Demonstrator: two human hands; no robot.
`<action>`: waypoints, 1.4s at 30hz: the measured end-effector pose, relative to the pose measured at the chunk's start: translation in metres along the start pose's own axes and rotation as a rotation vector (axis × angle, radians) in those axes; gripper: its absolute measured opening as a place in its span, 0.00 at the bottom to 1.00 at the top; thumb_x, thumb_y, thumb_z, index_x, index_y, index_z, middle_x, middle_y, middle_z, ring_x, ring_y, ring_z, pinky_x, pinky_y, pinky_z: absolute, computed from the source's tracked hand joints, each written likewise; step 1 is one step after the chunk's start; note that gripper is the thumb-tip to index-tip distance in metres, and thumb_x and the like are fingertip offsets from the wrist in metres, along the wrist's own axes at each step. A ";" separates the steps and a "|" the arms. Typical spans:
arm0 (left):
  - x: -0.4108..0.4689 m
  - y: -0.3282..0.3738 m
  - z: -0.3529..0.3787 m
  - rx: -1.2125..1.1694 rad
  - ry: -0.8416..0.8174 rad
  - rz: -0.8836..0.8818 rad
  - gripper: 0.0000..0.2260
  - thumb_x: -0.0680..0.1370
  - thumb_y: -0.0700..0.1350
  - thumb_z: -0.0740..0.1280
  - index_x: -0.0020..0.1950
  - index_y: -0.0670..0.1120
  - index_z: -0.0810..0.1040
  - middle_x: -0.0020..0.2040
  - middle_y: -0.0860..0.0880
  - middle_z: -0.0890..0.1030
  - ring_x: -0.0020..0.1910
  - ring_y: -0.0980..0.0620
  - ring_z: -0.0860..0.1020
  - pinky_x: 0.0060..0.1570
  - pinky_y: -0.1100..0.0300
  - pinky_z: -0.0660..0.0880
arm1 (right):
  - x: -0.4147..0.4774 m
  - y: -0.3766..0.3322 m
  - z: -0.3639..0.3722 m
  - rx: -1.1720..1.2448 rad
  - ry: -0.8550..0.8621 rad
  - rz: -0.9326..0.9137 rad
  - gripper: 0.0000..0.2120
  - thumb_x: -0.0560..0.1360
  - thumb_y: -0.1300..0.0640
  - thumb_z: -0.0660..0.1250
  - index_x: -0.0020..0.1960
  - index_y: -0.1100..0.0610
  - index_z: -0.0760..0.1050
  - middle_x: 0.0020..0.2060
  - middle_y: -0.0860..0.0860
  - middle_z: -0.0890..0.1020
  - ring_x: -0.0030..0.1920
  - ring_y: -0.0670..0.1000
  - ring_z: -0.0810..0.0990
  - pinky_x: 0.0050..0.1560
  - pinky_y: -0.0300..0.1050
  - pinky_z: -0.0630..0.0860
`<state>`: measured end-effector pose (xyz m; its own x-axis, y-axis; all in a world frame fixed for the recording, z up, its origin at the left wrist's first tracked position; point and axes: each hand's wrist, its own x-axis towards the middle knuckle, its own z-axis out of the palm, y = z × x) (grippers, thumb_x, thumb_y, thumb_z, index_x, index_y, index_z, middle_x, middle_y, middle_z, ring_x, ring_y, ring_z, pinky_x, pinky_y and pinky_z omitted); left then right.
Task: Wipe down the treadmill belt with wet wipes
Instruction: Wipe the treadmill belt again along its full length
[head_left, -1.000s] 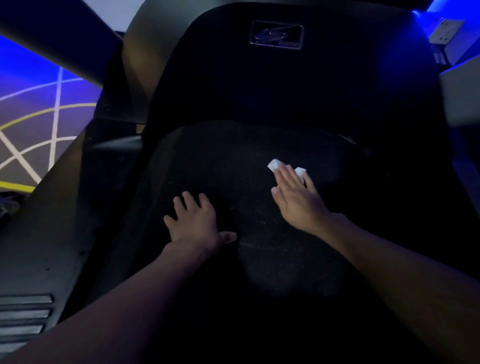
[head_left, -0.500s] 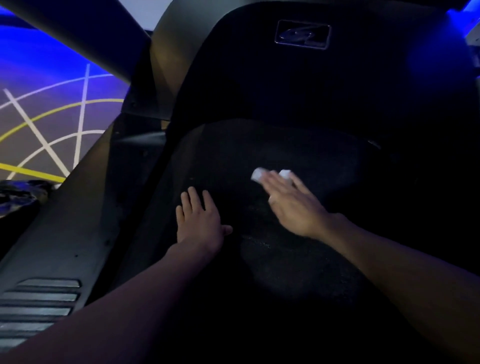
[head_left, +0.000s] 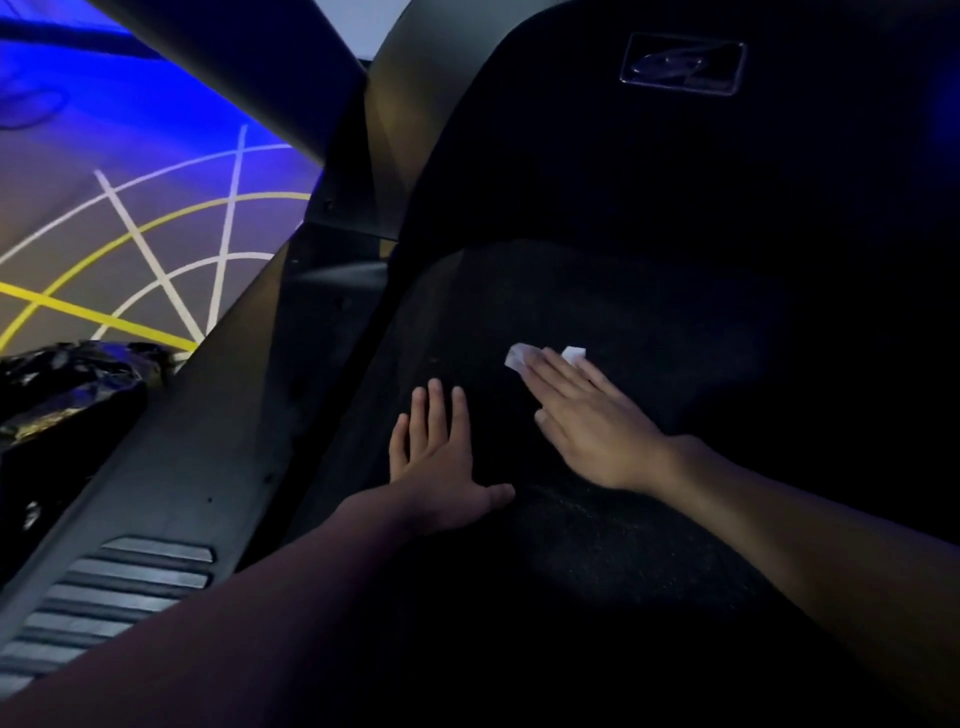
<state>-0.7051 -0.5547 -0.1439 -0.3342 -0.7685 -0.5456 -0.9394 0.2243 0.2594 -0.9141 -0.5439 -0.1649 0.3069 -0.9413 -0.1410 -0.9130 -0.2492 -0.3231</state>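
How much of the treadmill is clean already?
Hard to say what is done: the belt is too dark to show clean patches. In hand: the right hand presses a white wipe flat on the belt, while the left hand rests beside it. Left: likely much of the belt.

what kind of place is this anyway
Most likely a gym or fitness studio, seen from a treadmill. Both hands rest on a dark treadmill belt, a ribbed side rail runs along it, and the floor beside it has painted white and yellow training lines under blue lighting.
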 end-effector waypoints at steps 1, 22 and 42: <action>-0.001 -0.003 -0.002 -0.002 -0.013 0.021 0.54 0.73 0.64 0.67 0.75 0.49 0.25 0.71 0.46 0.21 0.70 0.48 0.21 0.72 0.50 0.30 | 0.003 0.003 -0.002 0.004 0.005 -0.014 0.28 0.85 0.51 0.46 0.80 0.51 0.37 0.78 0.43 0.37 0.77 0.41 0.33 0.77 0.46 0.33; -0.038 -0.018 0.000 0.010 0.212 -0.170 0.46 0.77 0.59 0.66 0.79 0.40 0.39 0.78 0.39 0.35 0.78 0.43 0.36 0.77 0.52 0.44 | 0.064 -0.044 0.007 -0.086 0.067 0.122 0.29 0.84 0.48 0.44 0.81 0.56 0.39 0.80 0.49 0.40 0.79 0.49 0.38 0.78 0.52 0.40; -0.040 -0.046 -0.006 -0.171 0.284 -0.047 0.43 0.73 0.50 0.74 0.80 0.49 0.52 0.81 0.49 0.46 0.79 0.54 0.44 0.73 0.63 0.52 | 0.103 -0.097 0.013 -0.029 -0.032 -0.162 0.26 0.84 0.51 0.47 0.81 0.57 0.48 0.81 0.51 0.45 0.79 0.48 0.41 0.78 0.49 0.39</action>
<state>-0.6484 -0.5375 -0.1291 -0.2337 -0.9172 -0.3226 -0.9186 0.0996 0.3825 -0.7901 -0.6139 -0.1605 0.4591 -0.8804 -0.1191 -0.8578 -0.4044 -0.3174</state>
